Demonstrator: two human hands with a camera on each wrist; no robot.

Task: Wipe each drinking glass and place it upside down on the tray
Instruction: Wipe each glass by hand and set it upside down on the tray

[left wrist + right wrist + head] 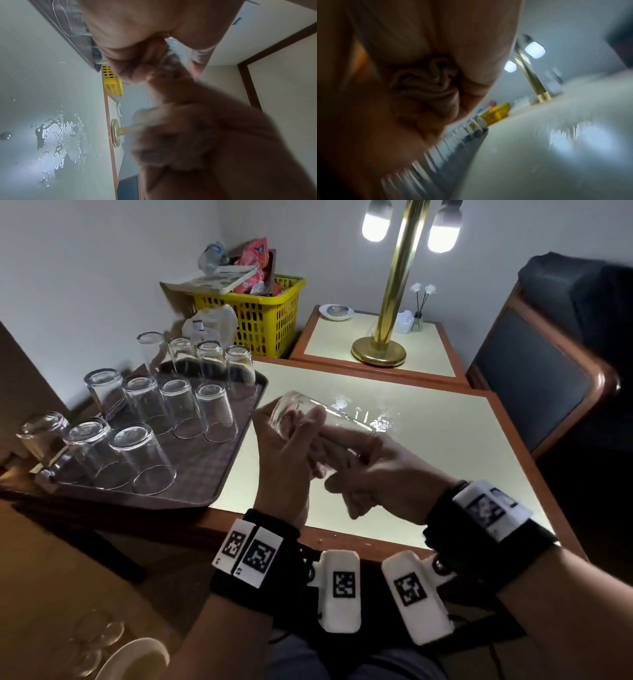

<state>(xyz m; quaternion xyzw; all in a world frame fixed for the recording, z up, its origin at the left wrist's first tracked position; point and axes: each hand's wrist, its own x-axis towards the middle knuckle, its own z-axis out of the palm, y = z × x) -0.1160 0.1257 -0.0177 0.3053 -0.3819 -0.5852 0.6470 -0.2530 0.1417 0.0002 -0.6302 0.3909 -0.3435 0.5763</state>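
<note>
My left hand [291,446] grips a clear drinking glass [342,416] held sideways above the table, its base toward the tray. My right hand [370,474] meets the glass at its mouth, fingers curled round a crumpled beige cloth [426,83] that shows in the right wrist view. In the left wrist view a finger reaches into the glass [178,48]. The brown tray [219,467] sits at the left with several glasses [144,460] standing upside down on it in rows.
Water drops [380,422] lie on the cream table beyond my hands. A yellow basket [263,313] and a brass lamp [378,350] stand at the back, a dark chair [548,378] at the right. More glasses [99,631] and a white plate [137,659] sit low left.
</note>
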